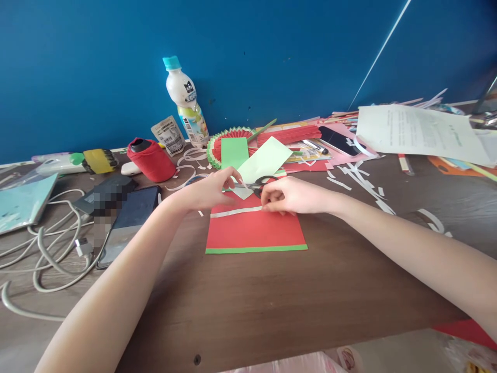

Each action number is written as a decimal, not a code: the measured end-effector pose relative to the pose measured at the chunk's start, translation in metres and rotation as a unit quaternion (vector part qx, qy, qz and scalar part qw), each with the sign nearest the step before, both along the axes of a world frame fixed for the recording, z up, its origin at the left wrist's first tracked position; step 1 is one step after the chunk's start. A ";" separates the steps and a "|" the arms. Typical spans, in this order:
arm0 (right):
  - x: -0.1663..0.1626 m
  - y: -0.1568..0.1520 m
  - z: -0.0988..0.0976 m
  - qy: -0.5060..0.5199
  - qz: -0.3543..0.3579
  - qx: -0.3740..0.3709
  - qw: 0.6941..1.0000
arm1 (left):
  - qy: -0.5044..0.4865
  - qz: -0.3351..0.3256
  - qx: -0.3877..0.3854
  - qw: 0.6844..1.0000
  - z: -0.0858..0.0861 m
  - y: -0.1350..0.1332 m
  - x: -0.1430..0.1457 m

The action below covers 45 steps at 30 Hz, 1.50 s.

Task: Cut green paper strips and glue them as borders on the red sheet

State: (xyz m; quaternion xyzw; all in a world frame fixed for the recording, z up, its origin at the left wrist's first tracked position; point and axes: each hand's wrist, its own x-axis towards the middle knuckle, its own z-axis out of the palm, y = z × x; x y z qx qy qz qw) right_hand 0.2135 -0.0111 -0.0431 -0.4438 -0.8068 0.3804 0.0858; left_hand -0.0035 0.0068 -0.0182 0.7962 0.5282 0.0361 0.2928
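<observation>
My left hand (212,189) pinches a pale green sheet of paper (264,161) near its lower corner, holding it over the desk. My right hand (287,196) is closed on black-handled scissors (261,182), whose blades point left at that sheet. Under both hands lies a red sheet (254,228) with a green strip along its near edge and a thin white paper strip (236,212) lying across its far side. Behind them rest a darker green sheet (234,152) and a pleated red-and-green paper fan (217,145).
A brown desk (272,300) meets a blue wall. At the left are a phone (130,217), white cables (50,248), a red thread spool (152,159) and a drink bottle (185,101). White scraps (361,181), coloured paper and a printed sheet (415,132) cover the right.
</observation>
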 end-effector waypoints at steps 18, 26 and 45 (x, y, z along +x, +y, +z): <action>0.018 0.024 -0.011 -0.054 -0.185 0.157 0.969 | -0.088 -0.016 0.141 0.986 -0.040 -0.017 0.032; 0.027 0.021 0.015 -0.157 -0.045 0.003 0.987 | -0.248 0.024 0.161 0.955 -0.052 -0.019 0.044; 0.028 0.023 0.013 -0.168 0.011 -0.026 0.985 | -0.186 -0.020 0.173 0.967 -0.060 -0.030 0.053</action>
